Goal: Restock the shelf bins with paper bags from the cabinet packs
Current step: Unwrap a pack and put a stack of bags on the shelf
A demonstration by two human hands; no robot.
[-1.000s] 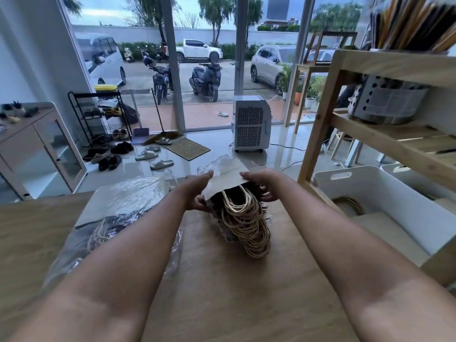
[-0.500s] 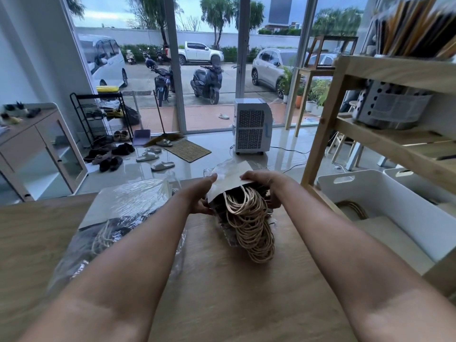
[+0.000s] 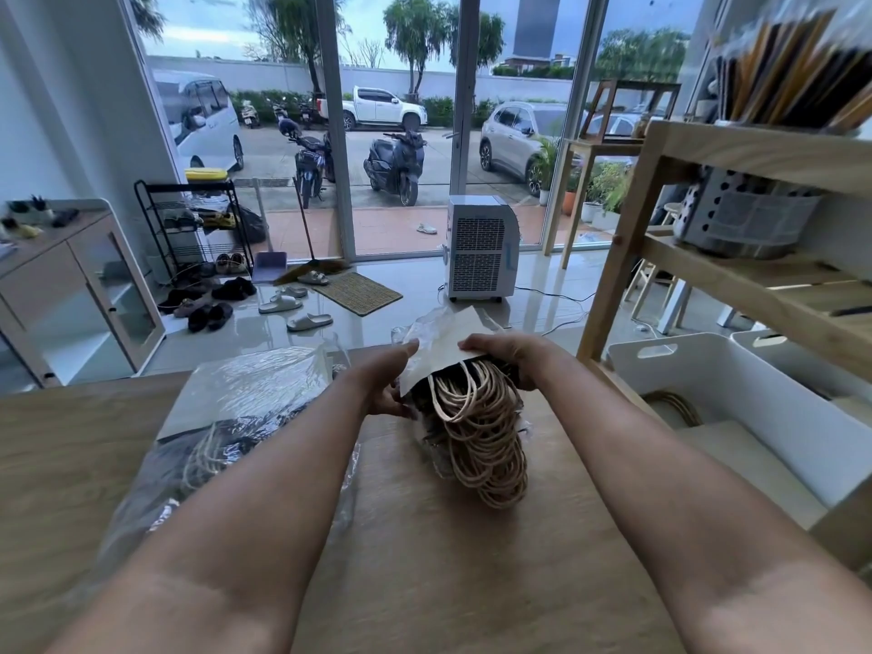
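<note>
A stack of paper bags (image 3: 448, 342) stands on edge on the wooden table (image 3: 424, 559), its tan rope handles (image 3: 481, 446) spilling toward me out of torn clear plastic wrap. My left hand (image 3: 382, 380) grips the stack's left side and my right hand (image 3: 509, 356) holds its right side and top. A second pack (image 3: 236, 408) in clear plastic lies flat on the table to the left. A white bin (image 3: 736, 408) sits low in the wooden shelf (image 3: 613, 285) at right, with bags and handles inside.
Higher shelf levels hold a perforated grey bin (image 3: 745, 214) and upright bags (image 3: 792, 68). A second white bin (image 3: 802, 351) sits behind the first. Beyond the table stand a white air cooler (image 3: 481, 247), shoes, a shoe rack (image 3: 188, 224) and a cabinet (image 3: 71, 285).
The view shifted slightly; both hands stay on the bag stack, which has barely moved.
</note>
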